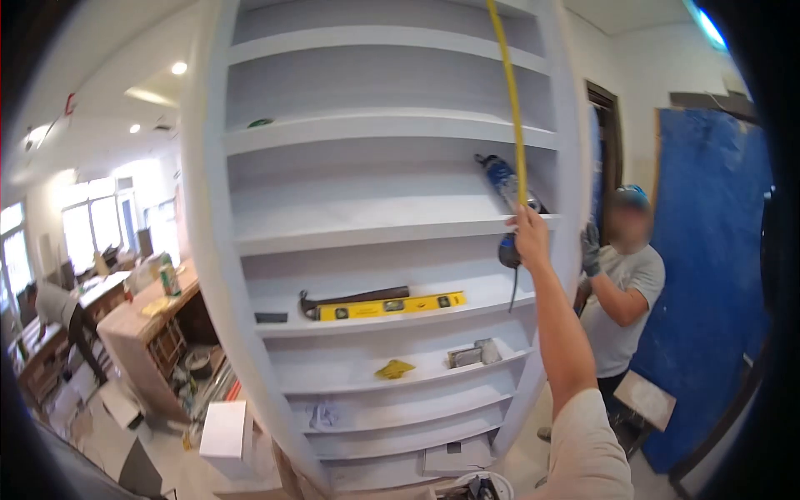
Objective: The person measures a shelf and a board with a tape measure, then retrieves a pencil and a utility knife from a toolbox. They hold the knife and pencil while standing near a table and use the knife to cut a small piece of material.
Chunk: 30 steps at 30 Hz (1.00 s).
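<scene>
My right hand (531,237) is raised in front of the white shelf unit (392,129), with its fingers closed on a tape measure. The yellow blade (513,108) runs up from my fingers, past several shelves, to the top of the view. The dark case of the tape measure (508,251) hangs just below my fingers, with a strap under it. Behind the blade, a blue can or bottle (502,178) leans on the shelf. Lower down, a hammer (358,297) lies behind a yellow spirit level (392,306). My left hand is out of view.
A person in a grey shirt and gloves (629,287) stands right of the shelves, near a blue panel (708,275). A yellow piece (394,369) and small grey blocks (475,355) lie on a lower shelf. At left are a cluttered workbench (150,308) and a white box (225,432).
</scene>
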### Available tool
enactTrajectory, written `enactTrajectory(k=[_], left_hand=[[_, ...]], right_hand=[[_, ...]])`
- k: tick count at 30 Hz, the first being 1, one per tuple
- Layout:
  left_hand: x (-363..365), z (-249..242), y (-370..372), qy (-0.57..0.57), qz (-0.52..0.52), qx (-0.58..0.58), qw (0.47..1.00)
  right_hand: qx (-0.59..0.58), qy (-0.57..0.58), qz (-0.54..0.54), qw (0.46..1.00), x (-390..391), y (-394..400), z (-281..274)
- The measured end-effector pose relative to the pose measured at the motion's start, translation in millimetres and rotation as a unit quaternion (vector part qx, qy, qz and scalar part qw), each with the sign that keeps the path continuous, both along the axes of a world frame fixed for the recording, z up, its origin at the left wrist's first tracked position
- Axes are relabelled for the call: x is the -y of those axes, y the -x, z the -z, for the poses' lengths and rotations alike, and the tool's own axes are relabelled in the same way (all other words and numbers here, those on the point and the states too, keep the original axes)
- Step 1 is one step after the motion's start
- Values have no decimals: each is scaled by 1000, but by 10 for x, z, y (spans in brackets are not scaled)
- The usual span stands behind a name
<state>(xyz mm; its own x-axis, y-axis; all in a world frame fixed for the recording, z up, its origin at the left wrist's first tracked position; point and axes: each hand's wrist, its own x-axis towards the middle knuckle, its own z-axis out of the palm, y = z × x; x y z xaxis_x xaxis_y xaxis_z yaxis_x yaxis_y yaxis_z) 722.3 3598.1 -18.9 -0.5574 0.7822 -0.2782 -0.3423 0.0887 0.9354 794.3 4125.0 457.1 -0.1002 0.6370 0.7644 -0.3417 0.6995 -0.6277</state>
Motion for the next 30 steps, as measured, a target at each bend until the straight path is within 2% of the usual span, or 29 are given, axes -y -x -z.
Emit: enactTrajectory(k=[3, 5, 6, 7, 9, 10, 13, 14, 16, 17, 20, 22, 24, 27, 29, 30], left_hand=[[167, 201, -216, -8, -19, 16, 1000], [140, 120, -325, 13, -10, 34, 999], [99, 129, -323, 25, 3, 43, 999], [75, 346, -341, -35, -6, -43, 998], [-115, 43, -267, 77, 31, -26, 996], [-213, 178, -203, 77, 15, -60, 995], [-490, -449, -161, -70, -47, -78, 993], [-556, -597, -113, -147, -28, -88, 985], [-533, -1078, -109, -214, 28, 2, 976], [-576, -1173, -58, -238, 57, -56, 968], [-606, -1101, 65, -179, 127, -47, 974], [-658, -1196, 71, -159, 103, -73, 979], [-647, -1077, 199, -139, 69, -123, 980], [-479, -953, 713, 62, 165, -276, 945], [-301, -662, 1078, 92, 77, -373, 920], [-163, -877, 1268, 157, 74, -334, 926]], right_hand=[[19, -32, -47, 998, 372, -87, 319], [91, 34, -93, 991, 768, -151, 574], [88, 53, -134, 986, 971, -157, 756], [89, 76, -169, 979, 1180, -172, 988], [91, 151, -276, 945, 1544, -132, 1570], [87, 165, -312, 932, 1673, -47, 1991], [135, 262, -387, 874, 2679, -18, 2763], [162, 277, -400, 859, 2929, -11, 3006], [164, 249, -429, 853, 3368, -36, 3332], [149, 248, -435, 853, 3457, -4, 3406], [125, 239, -422, 866, 3618, 49, 3569], [129, 211, -375, 893, 3488, 60, 3504], [145, 254, -337, 895, 3329, 148, 3386], [129, 334, -339, 870, 3148, 445, 3323], [86, 371, -320, 868, 2951, 593, 3282], [67, 403, -334, 849, 2855, 670, 3333]])
